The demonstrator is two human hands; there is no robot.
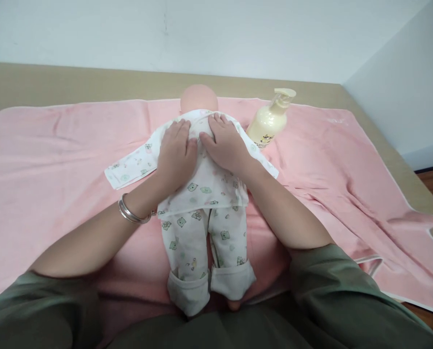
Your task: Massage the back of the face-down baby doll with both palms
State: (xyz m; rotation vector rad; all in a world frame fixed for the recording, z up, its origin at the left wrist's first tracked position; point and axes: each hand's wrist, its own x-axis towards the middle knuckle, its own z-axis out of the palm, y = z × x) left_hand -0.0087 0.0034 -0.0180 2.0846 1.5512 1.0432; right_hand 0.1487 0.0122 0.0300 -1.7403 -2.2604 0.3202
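Note:
A baby doll [199, 98] lies on a pink blanket, its bald head pointing away from me and no face visible. It wears a white long-sleeved top [202, 190] with small animal prints and matching trousers [228, 237] with turned-up cuffs. My left hand [177, 154] rests flat on the left side of the top, near the shoulder. On the right side of the top lies my right hand [226, 144], palm down with its fingers stretched out. Neither hand grips anything. One foot of the doll shows below the right cuff.
The pink blanket [56, 160] covers most of the wooden table [93, 82] and is wrinkled at the right. A pale yellow pump bottle [268, 123] stands by the doll's right-hand sleeve. A white wall [202, 39] rises behind the table.

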